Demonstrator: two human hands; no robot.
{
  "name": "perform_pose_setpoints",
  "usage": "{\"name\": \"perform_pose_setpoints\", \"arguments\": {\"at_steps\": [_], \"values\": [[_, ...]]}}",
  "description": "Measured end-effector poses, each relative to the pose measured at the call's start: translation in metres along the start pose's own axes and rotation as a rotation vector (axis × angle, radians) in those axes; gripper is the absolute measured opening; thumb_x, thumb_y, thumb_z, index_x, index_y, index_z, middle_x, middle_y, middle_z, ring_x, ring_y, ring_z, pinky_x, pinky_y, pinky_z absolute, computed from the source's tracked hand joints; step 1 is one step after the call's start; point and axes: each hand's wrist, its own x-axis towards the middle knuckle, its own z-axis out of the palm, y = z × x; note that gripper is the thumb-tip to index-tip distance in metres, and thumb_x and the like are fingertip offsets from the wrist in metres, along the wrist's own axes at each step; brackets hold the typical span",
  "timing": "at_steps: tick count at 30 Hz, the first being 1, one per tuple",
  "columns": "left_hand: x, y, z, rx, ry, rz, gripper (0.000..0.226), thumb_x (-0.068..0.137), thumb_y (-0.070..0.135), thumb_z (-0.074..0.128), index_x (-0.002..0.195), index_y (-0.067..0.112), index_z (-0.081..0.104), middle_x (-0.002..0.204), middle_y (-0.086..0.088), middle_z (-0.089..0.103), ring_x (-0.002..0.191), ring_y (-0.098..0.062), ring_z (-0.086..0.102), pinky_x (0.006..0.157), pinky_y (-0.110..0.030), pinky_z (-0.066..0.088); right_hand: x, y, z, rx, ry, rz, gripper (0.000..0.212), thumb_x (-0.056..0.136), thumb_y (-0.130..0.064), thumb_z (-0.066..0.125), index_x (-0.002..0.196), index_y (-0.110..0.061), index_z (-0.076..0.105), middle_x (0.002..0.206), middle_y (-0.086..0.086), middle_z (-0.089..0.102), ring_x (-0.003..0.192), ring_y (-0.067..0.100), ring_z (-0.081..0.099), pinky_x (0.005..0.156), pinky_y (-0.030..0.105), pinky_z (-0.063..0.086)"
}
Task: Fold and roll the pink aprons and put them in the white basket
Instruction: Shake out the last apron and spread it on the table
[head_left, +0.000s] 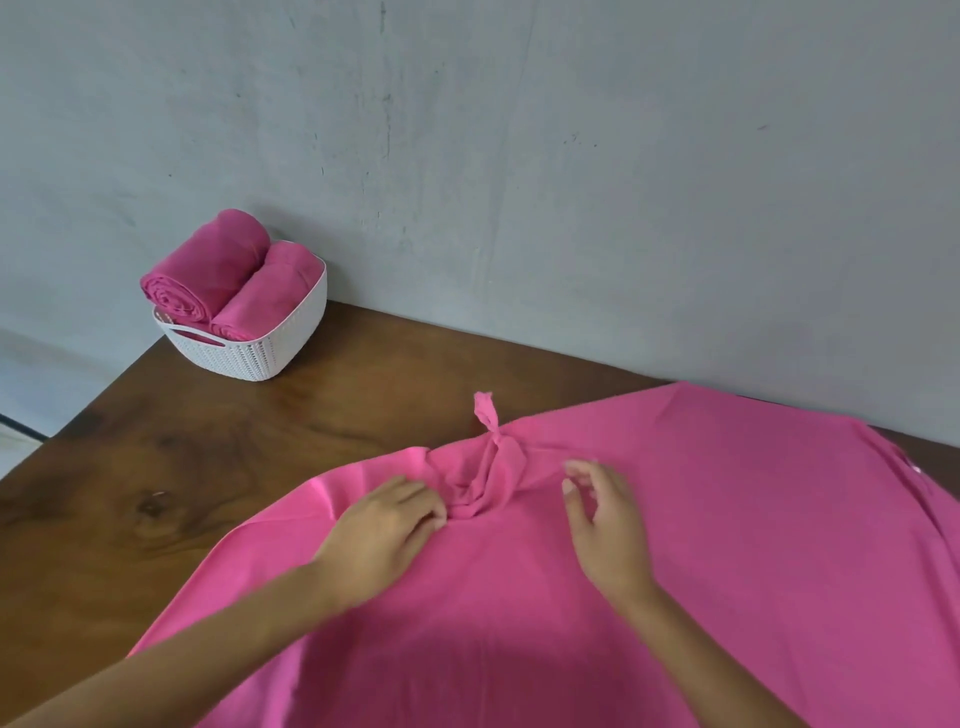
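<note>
Left hand (387, 525) rests on the spread pink apron (727, 519) at lower centre, fingertips (435, 512) in bunched cloth, grip unclear; right hand (605, 514) just beside, fingers (571, 487) loosely spread.

Your unrolled pink apron (675, 545) lies spread flat over the near and right part of the table (208, 467). Its top is gathered into wrinkles where the knotted strap (491, 431) sticks up toward the far edge. At the far left corner you have the white basket (249, 353), woven-textured with a handle slot, standing upright and holding two rolled pink aprons (202, 270) side by side, spiral ends toward the left edge.
</note>
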Motion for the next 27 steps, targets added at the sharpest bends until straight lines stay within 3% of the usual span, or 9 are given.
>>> {"name": "perform_pose_setpoints", "arguments": {"at_steps": [5,10,13,15,16,18,21,25,27], "values": [[0.003,0.006,0.007,0.007,0.045,-0.037,0.010,0.094,0.035,0.055,0.090,0.026,0.058,0.091,0.014,0.057,0.086,-0.011,0.051,0.079,-0.029,0.048,0.030,-0.016,-0.007,-0.156,-0.011,-0.149,0.022,0.098,-0.017,0.059,0.119,-0.018,0.064,0.118,-0.009,0.061,0.114,0.010,0.052,0.098,0.022,0.039],[0.016,0.031,0.017,0.038,0.039,0.033,0.017,0.091,0.041,0.062,0.097,0.025,0.058,0.099,0.010,0.056,0.090,-0.014,0.052,0.082,-0.027,0.049,0.062,-0.036,0.003,-0.135,-0.270,-0.049,0.033,0.101,-0.021,0.054,0.134,-0.024,0.057,0.133,-0.005,0.059,0.127,0.014,0.047,0.109,0.037,0.041],[0.024,0.043,0.033,0.136,0.002,0.055,0.029,0.085,0.041,0.072,0.106,0.024,0.062,0.106,0.006,0.059,0.097,-0.017,0.057,0.083,-0.033,0.055,0.081,-0.053,0.008,-0.182,-0.507,-0.028,0.064,0.098,0.001,0.046,0.151,-0.035,0.039,0.156,-0.001,0.035,0.143,0.019,0.025,0.119,0.032,0.023],[0.030,0.046,0.041,0.195,-0.043,-0.006,0.039,0.078,0.040,0.079,0.110,0.022,0.064,0.107,0.003,0.060,0.096,-0.020,0.060,0.079,-0.036,0.058,0.092,-0.059,0.011,-0.383,-0.620,-0.102,0.086,0.086,0.016,0.046,0.152,-0.037,0.036,0.164,0.001,0.016,0.150,0.022,0.009,0.120,0.039,0.024],[0.033,0.047,0.043,0.210,-0.051,-0.048,0.041,0.075,0.039,0.081,0.109,0.021,0.065,0.105,0.002,0.061,0.093,-0.021,0.062,0.077,-0.037,0.059,0.097,-0.059,0.011,-0.497,-0.640,-0.146,0.086,0.082,0.017,0.049,0.149,-0.036,0.041,0.166,0.001,0.011,0.151,0.023,0.005,0.119,0.043,0.026],[0.039,0.046,0.046,0.239,-0.047,-0.095,0.041,0.068,0.033,0.087,0.102,0.019,0.068,0.096,0.000,0.063,0.084,-0.022,0.064,0.068,-0.037,0.059,0.105,-0.054,0.013,-0.645,-0.632,-0.195,0.059,0.087,0.007,0.057,0.133,-0.029,0.056,0.167,0.003,0.014,0.152,0.026,0.005,0.118,0.046,0.029],[0.044,0.044,0.047,0.262,0.001,-0.079,0.035,0.062,0.014,0.090,0.090,0.016,0.069,0.084,-0.001,0.064,0.072,-0.024,0.062,0.057,-0.036,0.055,0.109,-0.045,0.010,-0.722,-0.571,-0.197,0.012,0.097,-0.019,0.061,0.108,-0.022,0.064,0.158,0.002,0.035,0.148,0.026,0.018,0.112,0.043,0.033],[0.046,0.037,0.036,0.036,0.065,-0.175,0.015,0.083,0.007,0.073,0.090,0.015,0.063,0.094,-0.002,0.061,0.082,-0.025,0.060,0.066,-0.036,0.053,0.103,-0.044,-0.004,-0.631,-0.487,-0.185,0.014,0.102,-0.027,0.054,0.108,-0.019,0.063,0.129,-0.002,0.056,0.129,0.022,0.039,0.103,0.040,0.040],[0.051,0.031,0.020,-0.150,0.093,-0.230,0.010,0.092,0.005,0.061,0.092,0.015,0.060,0.103,0.001,0.054,0.087,-0.014,0.056,0.079,-0.023,0.047,0.102,-0.050,-0.014,-0.528,-0.417,-0.135,0.014,0.103,-0.026,0.050,0.103,-0.017,0.061,0.114,-0.001,0.062,0.118,0.023,0.047,0.096,0.041,0.044]]}}
